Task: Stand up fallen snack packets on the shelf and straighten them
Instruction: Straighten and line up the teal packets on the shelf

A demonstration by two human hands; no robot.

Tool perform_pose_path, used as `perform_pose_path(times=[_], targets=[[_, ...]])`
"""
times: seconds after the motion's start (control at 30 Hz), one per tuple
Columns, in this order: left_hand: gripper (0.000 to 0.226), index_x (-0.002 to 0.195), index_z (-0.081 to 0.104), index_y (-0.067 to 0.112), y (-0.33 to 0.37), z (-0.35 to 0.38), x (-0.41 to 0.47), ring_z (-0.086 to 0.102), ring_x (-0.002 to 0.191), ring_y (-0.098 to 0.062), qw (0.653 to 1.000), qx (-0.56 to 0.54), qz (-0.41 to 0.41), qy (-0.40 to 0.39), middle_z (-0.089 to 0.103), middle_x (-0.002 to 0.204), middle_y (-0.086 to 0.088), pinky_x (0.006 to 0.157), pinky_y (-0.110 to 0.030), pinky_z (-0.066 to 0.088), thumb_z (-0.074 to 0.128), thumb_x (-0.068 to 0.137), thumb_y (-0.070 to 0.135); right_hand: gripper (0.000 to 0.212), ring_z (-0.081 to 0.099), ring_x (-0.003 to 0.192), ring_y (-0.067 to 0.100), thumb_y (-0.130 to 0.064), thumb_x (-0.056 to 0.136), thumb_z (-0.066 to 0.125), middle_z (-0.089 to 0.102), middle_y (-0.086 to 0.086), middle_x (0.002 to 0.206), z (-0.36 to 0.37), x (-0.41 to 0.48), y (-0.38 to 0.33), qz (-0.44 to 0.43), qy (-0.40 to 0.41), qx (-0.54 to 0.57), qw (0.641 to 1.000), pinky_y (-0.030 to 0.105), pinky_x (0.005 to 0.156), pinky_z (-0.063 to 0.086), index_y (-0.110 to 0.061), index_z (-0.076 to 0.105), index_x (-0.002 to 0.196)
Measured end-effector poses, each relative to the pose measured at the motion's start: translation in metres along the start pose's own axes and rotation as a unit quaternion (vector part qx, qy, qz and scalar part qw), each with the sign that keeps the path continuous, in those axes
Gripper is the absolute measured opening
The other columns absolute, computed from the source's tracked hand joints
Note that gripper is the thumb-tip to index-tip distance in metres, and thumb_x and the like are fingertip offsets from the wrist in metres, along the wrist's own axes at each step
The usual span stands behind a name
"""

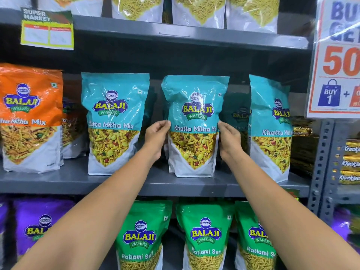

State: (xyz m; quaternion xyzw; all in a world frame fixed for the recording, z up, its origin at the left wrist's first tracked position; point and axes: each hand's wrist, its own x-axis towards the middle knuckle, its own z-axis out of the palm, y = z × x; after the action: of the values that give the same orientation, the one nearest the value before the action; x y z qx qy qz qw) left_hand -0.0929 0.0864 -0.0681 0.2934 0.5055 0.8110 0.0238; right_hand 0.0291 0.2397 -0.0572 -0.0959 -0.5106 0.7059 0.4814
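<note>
A teal Khatta Mitha Mix packet (194, 121) stands upright on the grey middle shelf (136, 182), its top leaning slightly left. My left hand (156, 139) grips its left edge and my right hand (229, 139) grips its right edge, at the packet's mid height. A second teal packet (115, 121) stands upright to the left. A third teal packet (270, 129) stands to the right, turned at an angle. Behind the held packet, more teal packets sit in shadow.
An orange Balaji packet (29, 117) stands at the far left of the same shelf. Green Ratlami Sev packets (204, 234) and purple packets (41, 225) fill the shelf below. A promotional sign (339, 59) hangs at the right beside a perforated upright (319, 166).
</note>
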Motion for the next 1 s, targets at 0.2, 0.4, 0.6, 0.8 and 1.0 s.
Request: perform_pose_path(times=[0.2, 0.4, 0.6, 0.8, 1.0], targets=[[0.011, 0.084, 0.060, 0.018, -0.006, 0.003, 0.000, 0.055, 0.082, -0.010, 0.989, 0.047, 0.108, 0.085, 0.061, 0.081, 0.006, 0.071, -0.014, 0.044, 0.058, 0.091, 0.010, 0.009, 0.060, 0.082, 0.011, -0.008, 0.091, 0.059, 0.064, -0.001, 0.084, 0.004, -0.004, 0.004, -0.077, 0.058, 0.003, 0.995, 0.012, 0.060, 0.051, -0.003, 0.065, 0.095], [0.037, 0.112, 0.049, 0.019, -0.021, 0.025, -0.021, 0.055, 0.099, -0.017, 0.998, 0.034, -0.006, 0.044, 0.059, 0.107, 0.001, 0.089, -0.034, 0.045, 0.039, 0.094, 0.049, 0.054, 0.059, 0.113, 0.022, -0.056, 0.092, 0.039, 0.063, 0.005, 0.121, 0.006, -0.016, 0.029, 0.007, -0.017, -0.093, 0.996, 0.042, 0.099, 0.048, -0.014, 0.055, 0.121], [0.060, 0.142, 0.035, 0.031, -0.032, 0.039, -0.040, 0.051, 0.126, -0.028, 0.990, 0.131, 0.002, 0.060, 0.052, 0.140, -0.003, 0.106, -0.044, 0.039, 0.025, 0.092, 0.063, 0.072, 0.050, 0.125, 0.025, -0.067, 0.090, 0.017, 0.054, 0.004, 0.138, 0.006, -0.031, 0.050, -0.011, 0.017, -0.187, 0.982, 0.035, 0.104, 0.038, -0.020, 0.049, 0.135], [0.061, 0.145, 0.031, 0.030, -0.037, 0.034, -0.036, 0.049, 0.126, -0.030, 0.984, 0.166, 0.014, 0.057, 0.051, 0.141, -0.004, 0.102, -0.039, 0.038, 0.022, 0.093, 0.062, 0.070, 0.048, 0.127, 0.025, -0.064, 0.092, 0.015, 0.052, 0.006, 0.139, 0.007, -0.027, 0.056, -0.012, 0.006, -0.200, 0.980, 0.037, 0.103, 0.038, -0.019, 0.043, 0.138], [0.061, 0.143, 0.032, 0.025, -0.042, 0.030, -0.035, 0.051, 0.123, -0.030, 0.984, 0.174, 0.008, 0.035, 0.053, 0.138, -0.007, 0.093, -0.033, 0.039, 0.024, 0.094, 0.060, 0.070, 0.052, 0.120, 0.024, -0.065, 0.092, 0.016, 0.055, 0.007, 0.133, 0.005, -0.026, 0.059, -0.005, -0.003, -0.202, 0.979, 0.038, 0.101, 0.041, -0.017, 0.045, 0.134]])
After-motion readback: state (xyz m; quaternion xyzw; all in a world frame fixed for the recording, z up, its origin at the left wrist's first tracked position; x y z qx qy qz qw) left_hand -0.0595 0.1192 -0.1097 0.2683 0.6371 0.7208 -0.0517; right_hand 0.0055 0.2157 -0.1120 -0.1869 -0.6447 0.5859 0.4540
